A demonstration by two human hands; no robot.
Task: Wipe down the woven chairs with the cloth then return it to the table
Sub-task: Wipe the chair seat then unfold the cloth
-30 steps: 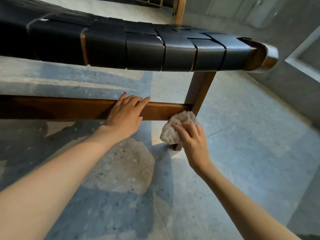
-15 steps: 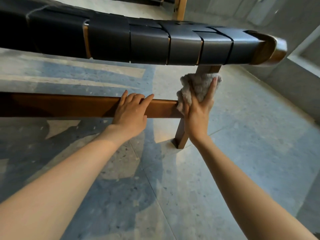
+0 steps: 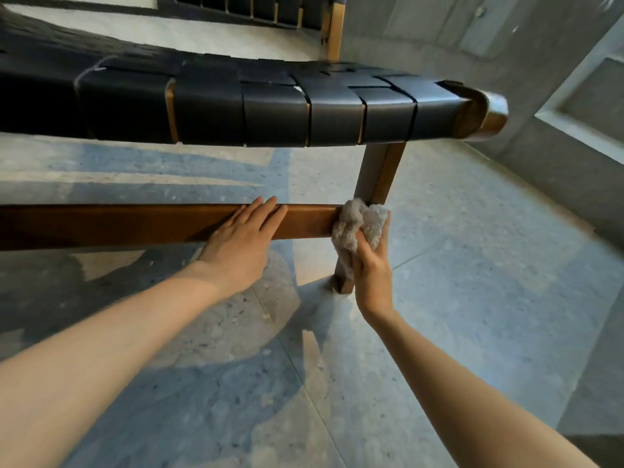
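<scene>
A woven chair seat [image 3: 277, 113] of dark straps spans the upper view, on a brown wooden frame. Below it runs a wooden crossbar [image 3: 135, 224] that meets the front leg [image 3: 380, 177] on the right. My left hand [image 3: 243, 241] rests flat on the crossbar with straight fingers. My right hand [image 3: 371, 265] grips a crumpled beige cloth [image 3: 358, 224] and presses it against the leg where the crossbar joins it. The cloth hides the joint and the middle of the leg.
A speckled stone floor [image 3: 472, 298] lies under the chair. A grey wall [image 3: 557, 96] rises close on the right. A second woven chair [image 3: 256, 8] shows at the top.
My right hand slid the cloth up the leg toward the seat, then back down to the crossbar joint. My left hand stayed on the crossbar.
</scene>
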